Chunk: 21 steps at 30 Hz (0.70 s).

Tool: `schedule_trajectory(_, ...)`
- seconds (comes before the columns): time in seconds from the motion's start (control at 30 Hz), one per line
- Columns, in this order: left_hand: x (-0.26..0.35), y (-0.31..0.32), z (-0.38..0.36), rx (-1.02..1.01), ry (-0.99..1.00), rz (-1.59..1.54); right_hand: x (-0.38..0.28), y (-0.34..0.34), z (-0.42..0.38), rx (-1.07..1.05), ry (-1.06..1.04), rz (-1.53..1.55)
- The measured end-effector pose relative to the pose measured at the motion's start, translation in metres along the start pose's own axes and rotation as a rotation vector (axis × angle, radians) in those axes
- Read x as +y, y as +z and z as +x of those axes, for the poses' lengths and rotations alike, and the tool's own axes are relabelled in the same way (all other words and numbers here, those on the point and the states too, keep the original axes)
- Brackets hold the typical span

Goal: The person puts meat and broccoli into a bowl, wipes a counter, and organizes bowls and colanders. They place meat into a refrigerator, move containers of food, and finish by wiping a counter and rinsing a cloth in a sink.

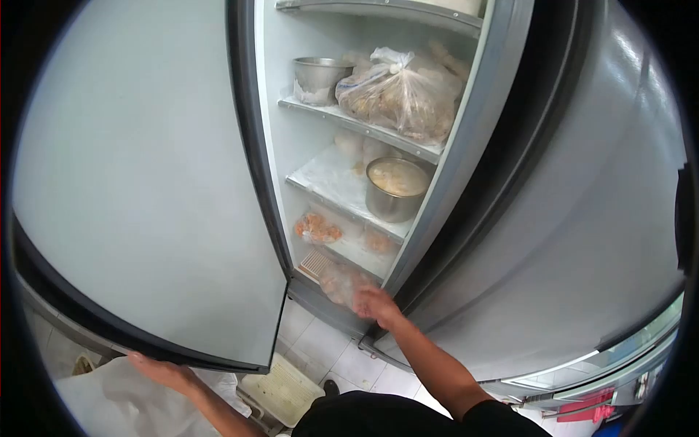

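Observation:
My right hand is closed on a clear plastic bag, held low at the front of the open fridge by its bottom. What the bag holds is too blurred to tell. My left hand lies at the lower edge of the open fridge door, its fingers partly hidden behind the edge. Just above the held bag, a shelf bears a bag of orange pieces. A metal pot with pale contents stands one shelf higher, at the right.
A large knotted bag and a metal bowl sit on an upper shelf. A closed grey door is at the right. Below are a pale tray, white plastic sheeting and the tiled floor.

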<state>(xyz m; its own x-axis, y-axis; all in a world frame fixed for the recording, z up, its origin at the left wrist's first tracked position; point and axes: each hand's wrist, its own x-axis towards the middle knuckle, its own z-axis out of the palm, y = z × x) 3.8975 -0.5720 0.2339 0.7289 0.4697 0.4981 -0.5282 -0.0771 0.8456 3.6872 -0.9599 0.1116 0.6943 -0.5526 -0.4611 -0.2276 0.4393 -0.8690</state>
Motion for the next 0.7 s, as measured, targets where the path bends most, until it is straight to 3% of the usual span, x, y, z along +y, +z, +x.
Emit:
schedule_trajectory(0.17, 0.04, 0.005, -0.082, -0.113, 0.063, 0.07, 0.054, -0.026, -0.036, -0.09, 0.202, -0.145)
schedule_trajectory(0.4, 0.076, 0.042, -0.17, -0.303, 0.096, -0.163, 0.079, -0.064, -0.076, -0.214, 0.169, -0.191)
schedule_trajectory(0.5, 0.131, 0.064, -0.207, -0.352, 0.039, -0.219, 0.083, -0.077, -0.096, -0.218, 0.173, -0.19)
schedule_trajectory(0.57, 0.119, 0.073, -0.237, -0.456, -0.009, -0.235, 0.091, -0.087, -0.109, -0.214, 0.204, -0.17)
schedule_trajectory(0.7, 0.128, 0.099, -0.287, -0.689, 0.084, -0.321, 0.115, -0.109, -0.124, -0.245, 0.229, -0.195)
